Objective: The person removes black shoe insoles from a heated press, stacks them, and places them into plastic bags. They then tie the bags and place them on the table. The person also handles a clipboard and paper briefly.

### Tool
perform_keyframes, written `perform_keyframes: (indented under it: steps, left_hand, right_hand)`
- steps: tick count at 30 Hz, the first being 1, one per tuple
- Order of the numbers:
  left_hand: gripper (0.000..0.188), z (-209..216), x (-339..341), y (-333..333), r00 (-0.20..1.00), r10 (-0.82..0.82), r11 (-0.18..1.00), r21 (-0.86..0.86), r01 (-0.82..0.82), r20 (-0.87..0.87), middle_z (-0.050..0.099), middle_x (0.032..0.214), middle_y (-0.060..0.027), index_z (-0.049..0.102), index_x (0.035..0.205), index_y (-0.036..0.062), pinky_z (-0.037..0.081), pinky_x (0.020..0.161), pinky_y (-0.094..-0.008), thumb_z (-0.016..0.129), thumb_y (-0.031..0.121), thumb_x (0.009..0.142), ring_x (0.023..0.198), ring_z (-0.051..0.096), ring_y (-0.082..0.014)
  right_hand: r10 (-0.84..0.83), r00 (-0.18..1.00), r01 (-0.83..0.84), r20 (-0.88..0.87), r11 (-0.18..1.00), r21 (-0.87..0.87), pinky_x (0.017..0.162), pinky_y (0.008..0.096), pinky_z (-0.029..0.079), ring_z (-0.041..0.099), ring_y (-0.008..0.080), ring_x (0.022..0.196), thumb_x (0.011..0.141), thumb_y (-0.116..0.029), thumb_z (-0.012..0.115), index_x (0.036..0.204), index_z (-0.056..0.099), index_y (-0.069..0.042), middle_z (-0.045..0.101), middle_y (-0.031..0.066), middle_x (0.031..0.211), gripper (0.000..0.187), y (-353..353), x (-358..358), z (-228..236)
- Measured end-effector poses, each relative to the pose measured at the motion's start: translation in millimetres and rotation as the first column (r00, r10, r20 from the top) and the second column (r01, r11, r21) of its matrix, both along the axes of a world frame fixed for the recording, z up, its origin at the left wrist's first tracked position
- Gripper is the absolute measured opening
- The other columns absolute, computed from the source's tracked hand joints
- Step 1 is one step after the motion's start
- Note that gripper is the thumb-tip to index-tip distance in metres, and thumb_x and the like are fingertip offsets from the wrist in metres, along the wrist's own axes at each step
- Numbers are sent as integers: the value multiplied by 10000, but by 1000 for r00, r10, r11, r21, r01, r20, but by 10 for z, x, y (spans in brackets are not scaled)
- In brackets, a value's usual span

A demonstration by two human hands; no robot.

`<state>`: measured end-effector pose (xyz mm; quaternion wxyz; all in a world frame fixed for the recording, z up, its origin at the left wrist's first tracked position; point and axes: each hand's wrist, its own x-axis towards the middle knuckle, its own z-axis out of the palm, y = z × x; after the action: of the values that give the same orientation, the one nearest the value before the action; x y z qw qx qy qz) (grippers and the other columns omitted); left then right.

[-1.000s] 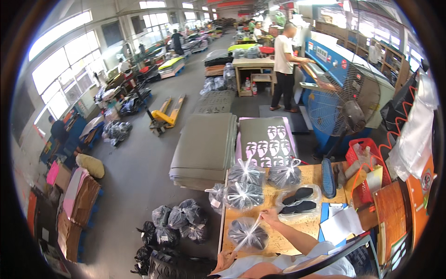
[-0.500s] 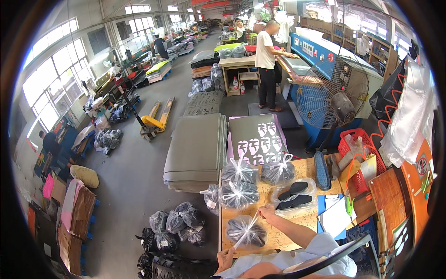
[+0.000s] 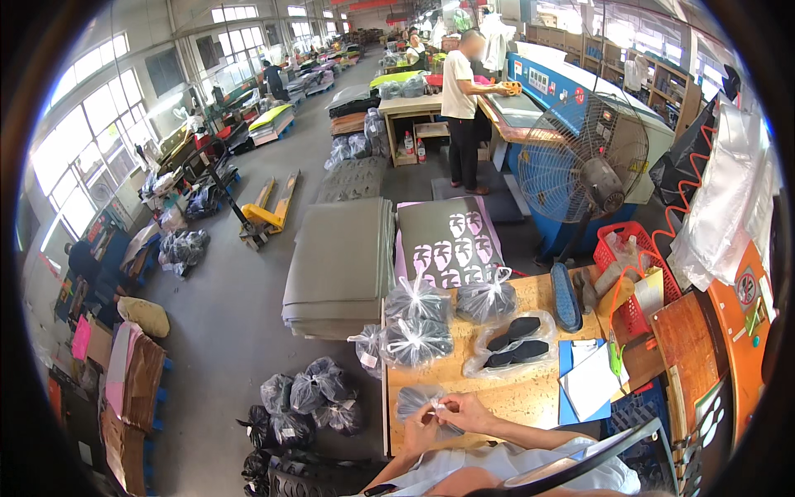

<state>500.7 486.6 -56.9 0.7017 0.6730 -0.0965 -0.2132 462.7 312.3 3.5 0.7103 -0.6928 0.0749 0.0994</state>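
Observation:
A clear plastic bag with dark contents sits at the near left of the wooden table, partly covered by my hands. My left hand and my right hand meet above it, fingers pinched on the bag's gathered top. Beyond them lie tied clear bags with dark things inside. To the right, an open clear bag holds two dark, sole-shaped pieces.
A blue clipboard with white paper lies right of the bags. Behind it are a blue sole and a red basket. Stacked grey sheets stand beyond the table; a large fan stands far right. Tied bags lie on the floor left.
My hands have come together over the bag; before, they pulled its two stretched ends apart. The far worker now holds up a yellow-orange piece. The view has shifted slightly.

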Motion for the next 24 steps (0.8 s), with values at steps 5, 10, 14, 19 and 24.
perform_keyframes:
  steps: [5,10,14,19,24]
  left_hand:
    - [201,109,-5,-84,972,123,991,34,-133,201,719,1041,-83,751,1125,-12,524,798,-263,640,14,960,904,655,-117]
    - [171,53,-114,10,967,245,953,165,-253,67,711,983,-148,736,932,-51,514,937,-391,647,95,930,928,683,-258]
    - [211,-215,-152,459,907,107,913,-322,-252,-407,697,854,-151,666,770,-18,512,956,-399,614,104,934,915,684,-281]
    - [236,-381,-286,721,815,160,835,-364,-412,-557,652,832,-149,614,759,-18,492,1026,-436,518,74,954,1007,671,-329]
    - [224,-124,-182,459,864,71,782,-510,-358,-498,700,1038,-187,669,1078,-80,512,1047,-442,483,24,1009,1164,647,-348]
  right_hand:
    - [36,960,31,-277,971,235,681,227,521,639,57,764,988,-119,667,1175,708,-26,755,34,916,213,-51,-154,-251]
    - [-46,998,58,47,947,-316,584,281,484,614,106,656,884,-156,740,893,781,-45,728,34,779,119,-88,39,-699]
    - [-498,816,425,-293,861,-280,514,311,478,612,143,552,829,-107,745,734,743,12,670,78,615,152,-463,613,-1180]
    - [-573,782,557,-244,819,-137,456,289,438,607,126,538,838,-93,742,822,742,31,699,90,692,126,-471,832,-1571]
    - [-112,926,160,-362,981,107,434,251,382,580,103,520,899,-43,679,929,734,10,704,59,744,83,-767,550,-932]
